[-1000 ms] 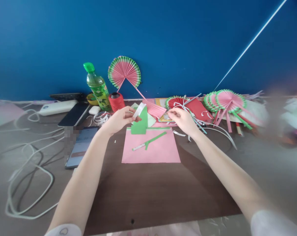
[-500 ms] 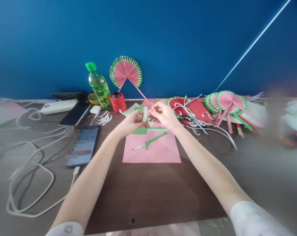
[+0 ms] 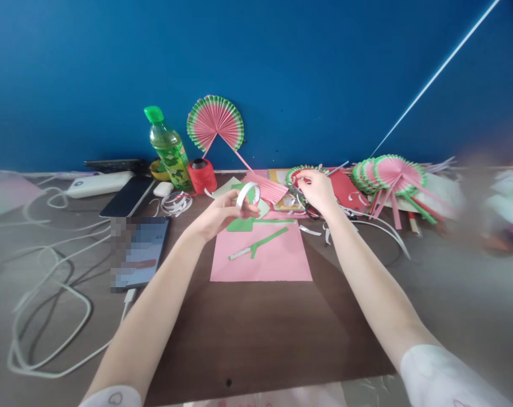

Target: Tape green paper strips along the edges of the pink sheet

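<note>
My left hand [image 3: 222, 212] is closed on a white roll of tape [image 3: 246, 195], held above the far edge of a pink paper sheet [image 3: 261, 254]. My right hand [image 3: 317, 191] reaches to the right, fingers curled over scissors [image 3: 304, 202] beside a red pleated paper fan [image 3: 302, 173]; whether it grips them is unclear. A green and white paper strip [image 3: 258, 244] lies on the pink sheet. A green paper piece [image 3: 240, 224] lies under my left hand, and a folded pink pleated strip [image 3: 267, 189] lies behind it.
A green bottle [image 3: 168, 148], a red thread spool [image 3: 202, 174], a phone [image 3: 139, 251], a power bank [image 3: 95, 184] and white cables [image 3: 48, 282] are on the left. Finished pink fans [image 3: 389, 174] are piled on the right; one fan [image 3: 215, 121] leans on the blue wall.
My right hand left the tape roll and moved right to the scissors by the red fan. My left hand stayed in place with the roll, which now shows its open ring.
</note>
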